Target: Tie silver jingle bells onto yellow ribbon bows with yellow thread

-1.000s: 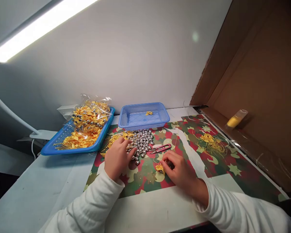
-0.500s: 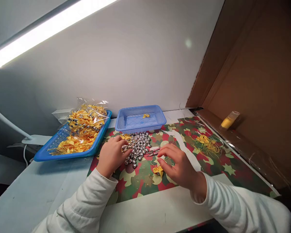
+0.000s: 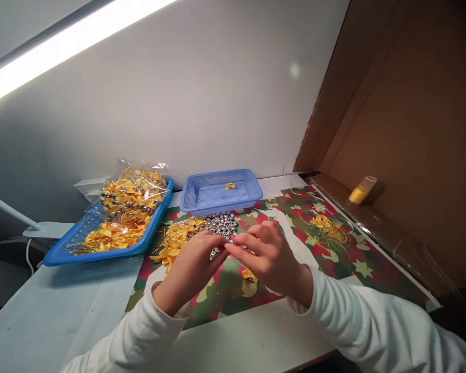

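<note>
My left hand [image 3: 196, 265] and my right hand [image 3: 267, 255] meet at their fingertips above the patterned sheet, thumb and fingers pinched together. What they pinch is too small and covered to make out. A bit of silver [image 3: 214, 253] shows in the gap of my left hand; whether it is held or lies behind is unclear. Just beyond my hands is a heap of small silver bells [image 3: 223, 224]. Yellow ribbon bows [image 3: 173, 241] with thin stems lie beside my left hand. A yellow bow [image 3: 249, 276] rests under my right hand, partly covered.
A blue tray [image 3: 97, 255] with bagged and loose yellow bows stands at the left. The blue basket [image 3: 221, 210] at the back holds one yellow bow [image 3: 230, 186]. Yellow strings [image 3: 330, 230] lie at the right, below a small yellow-filled bottle [image 3: 362, 190] on a cardboard ledge.
My hands have come together from being apart, and their fingertips now meet. Yellow bows behind my left hand have come into view. The small scissors are now hidden.
</note>
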`<state>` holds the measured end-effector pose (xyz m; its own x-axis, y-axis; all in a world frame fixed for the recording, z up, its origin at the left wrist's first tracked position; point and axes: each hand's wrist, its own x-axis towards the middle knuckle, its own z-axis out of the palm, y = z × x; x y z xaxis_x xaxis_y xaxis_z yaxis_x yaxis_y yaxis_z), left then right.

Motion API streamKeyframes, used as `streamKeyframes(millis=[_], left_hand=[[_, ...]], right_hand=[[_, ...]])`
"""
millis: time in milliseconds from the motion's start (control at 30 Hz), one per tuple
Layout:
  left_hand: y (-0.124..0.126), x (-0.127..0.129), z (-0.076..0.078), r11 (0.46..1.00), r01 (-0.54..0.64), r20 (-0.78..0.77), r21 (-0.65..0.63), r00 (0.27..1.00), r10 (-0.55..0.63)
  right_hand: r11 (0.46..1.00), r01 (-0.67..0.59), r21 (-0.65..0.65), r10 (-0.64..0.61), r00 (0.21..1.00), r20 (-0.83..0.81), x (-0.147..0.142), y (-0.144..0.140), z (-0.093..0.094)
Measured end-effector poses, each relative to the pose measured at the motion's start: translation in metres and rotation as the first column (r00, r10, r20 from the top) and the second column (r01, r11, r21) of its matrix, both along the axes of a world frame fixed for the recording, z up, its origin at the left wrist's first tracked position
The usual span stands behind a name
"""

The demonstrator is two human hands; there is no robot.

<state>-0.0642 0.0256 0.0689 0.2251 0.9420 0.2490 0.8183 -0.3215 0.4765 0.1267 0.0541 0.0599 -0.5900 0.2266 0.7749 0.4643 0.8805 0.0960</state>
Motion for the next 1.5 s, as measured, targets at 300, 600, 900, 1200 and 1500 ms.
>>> streamKeyframes(millis=[300, 600, 900, 1200, 1500], left_hand=[[-0.002, 0.007, -0.014, 0.899, 0.188, 0.475, -0.396, 0.879, 0.025], [-0.007, 0.015, -0.025, 0.895, 0.198, 0.513, -0.399, 0.857, 0.039], [-0.009, 0.017, -0.041, 0.931, 0.17, 0.48, -0.322, 0.877, 0.006], [-0.015, 0.016, -0.046, 0.983, 0.032, -0.096, 0.183, 0.995, -0.014], [-0.012, 0.02, -0.045, 0.979, -0.125, 0.257, -0.161, 0.952, 0.164]], right_hand=[[0.995, 0.09, -0.033, -0.087, 0.993, 0.08, 0.018, 0.007, -0.02], [0.967, 0.049, -0.251, -0.064, 0.997, -0.051, 0.016, 0.006, -0.049], [0.958, -0.003, -0.288, -0.038, 0.99, -0.136, 0.015, 0.005, -0.05], [0.956, 0.09, -0.279, -0.144, 0.974, -0.177, 0.017, 0.009, -0.053], [0.86, -0.036, -0.509, -0.118, 0.956, -0.267, 0.013, 0.008, -0.058]])
